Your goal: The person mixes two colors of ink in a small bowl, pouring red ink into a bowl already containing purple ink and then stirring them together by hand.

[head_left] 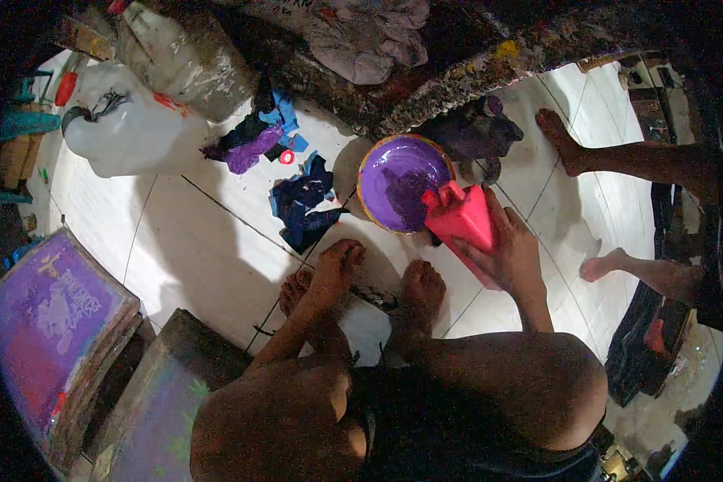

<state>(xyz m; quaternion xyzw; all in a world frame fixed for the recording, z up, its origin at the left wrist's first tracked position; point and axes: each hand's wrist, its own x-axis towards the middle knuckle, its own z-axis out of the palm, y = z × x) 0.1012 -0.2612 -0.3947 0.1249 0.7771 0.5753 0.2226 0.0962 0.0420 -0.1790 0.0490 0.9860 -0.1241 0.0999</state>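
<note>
My right hand (pixel 512 249) grips a bright pink plastic jug (pixel 466 221) with fingers wrapped around its side. The jug tilts with its upper end over the right rim of a round bowl (pixel 367 201), which hides its mouth. Purple, paint-like liquid (pixel 402 157) coats the bowl's inside, with a darker purple patch in the middle. My left hand (pixel 339 261) hangs low in front of my left foot (pixel 293 291), fingers curled in dim light, and nothing shows in it. Dark blue, paint-stained scraps (pixel 305 201) lie left of the bowl.
A whitish plastic jerrycan (pixel 136 120) stands far left, near purple and black rags (pixel 249 149) and a small red-and-white cap (pixel 287 157). Paint-crusted boards (pixel 474 80) edge the far side. Purple-stained frames (pixel 52 313) lean near left. Another person's feet (pixel 562 145) are at right.
</note>
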